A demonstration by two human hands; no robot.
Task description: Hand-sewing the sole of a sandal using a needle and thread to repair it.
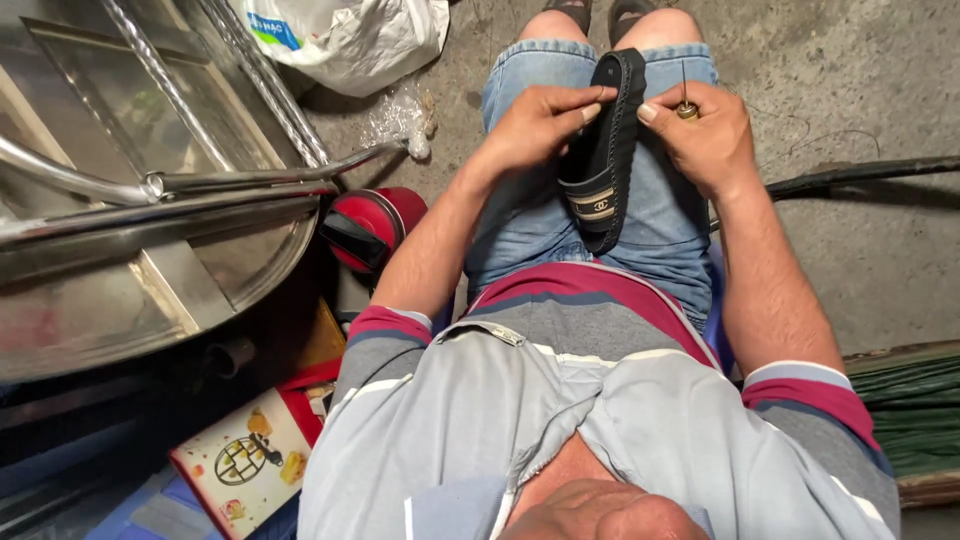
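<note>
A black slip-on sandal with a beige-and-black band across its strap (607,150) is held on edge over the lap, sole turned toward the right, above the blue denim shorts (540,215). It is pinched near its far end by the left hand (540,122), fingers closed on the rim, thumb laid along the top.

A thin metal awl with a small brass-coloured ferrule (686,100) is gripped in the right hand (705,140), fingers curled shut around it; the needle tip stands upright just beside the sandal's right edge (whether tip and sole touch cannot be told).

A grey short-sleeved shirt with maroon and white stripes (560,400) is seen in the near foreground. Two feet in dark sandals (600,12) rest on the grey concrete floor (850,90) at the far edge.

To the left, a shiny stainless-steel surface with tubular bars (140,190) is noted. A red round container with a black strap (372,228) lies near the left forearm. Farther off, a white plastic bag (350,35) and a small clear crumpled bag (400,118) lie on the floor. At near left, a red-and-cream printed cardboard box (250,460) is propped. At right, a dark hose (860,172) runs across the floor, and a green bundled mat (915,410) lies nearer.
</note>
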